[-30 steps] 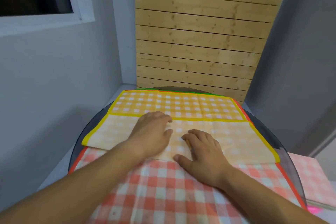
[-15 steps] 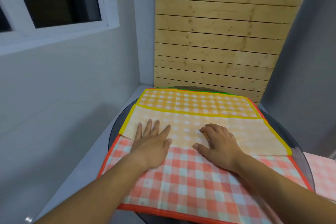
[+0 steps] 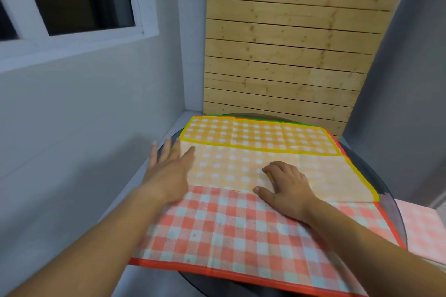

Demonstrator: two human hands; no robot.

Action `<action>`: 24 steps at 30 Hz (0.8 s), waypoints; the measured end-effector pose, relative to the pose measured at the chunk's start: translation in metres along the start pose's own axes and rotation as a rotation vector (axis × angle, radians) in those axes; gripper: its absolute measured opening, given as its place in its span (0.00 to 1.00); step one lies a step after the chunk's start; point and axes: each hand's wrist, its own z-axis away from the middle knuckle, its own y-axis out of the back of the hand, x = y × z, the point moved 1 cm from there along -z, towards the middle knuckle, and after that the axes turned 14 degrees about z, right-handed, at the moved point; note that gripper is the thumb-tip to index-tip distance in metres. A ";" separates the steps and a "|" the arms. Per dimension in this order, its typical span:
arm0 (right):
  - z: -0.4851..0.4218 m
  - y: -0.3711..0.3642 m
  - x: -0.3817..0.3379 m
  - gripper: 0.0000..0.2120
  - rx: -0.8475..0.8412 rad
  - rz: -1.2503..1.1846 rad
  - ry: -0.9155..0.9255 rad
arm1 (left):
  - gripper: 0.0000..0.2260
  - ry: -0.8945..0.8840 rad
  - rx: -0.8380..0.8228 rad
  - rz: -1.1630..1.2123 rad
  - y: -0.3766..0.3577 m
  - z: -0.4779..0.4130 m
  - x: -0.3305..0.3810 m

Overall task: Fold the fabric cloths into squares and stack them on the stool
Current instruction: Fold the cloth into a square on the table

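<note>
While the left hand (image 3: pixel 169 173), spread flat, lies at the yellow cloth's (image 3: pixel 229 169) left edge, the right hand (image 3: pixel 287 183), fingers bent, presses its middle. Next, I think, comes a sideways fold.

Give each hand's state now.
Left hand: open, fingers straight, at the edge of the yellow cloth.
Right hand: fingers curled on the yellow cloth; grip cannot be told.

Nothing to read here; no lettering, label, brand or number shows anywhere in the head view; the yellow cloth (image 3: pixel 253 135) and the red cloth (image 3: pixel 229 224) carry only a check pattern with plain coloured borders
</note>
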 end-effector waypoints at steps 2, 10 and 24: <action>0.000 0.000 -0.001 0.33 -0.002 -0.002 0.011 | 0.39 -0.111 0.026 0.152 -0.008 -0.007 0.038; -0.001 -0.003 0.000 0.33 0.021 -0.029 0.001 | 0.24 -0.213 -0.177 0.246 -0.055 -0.044 0.103; 0.032 0.017 0.119 0.30 -0.175 -0.064 -0.047 | 0.23 -0.184 -0.122 0.195 -0.056 -0.055 0.108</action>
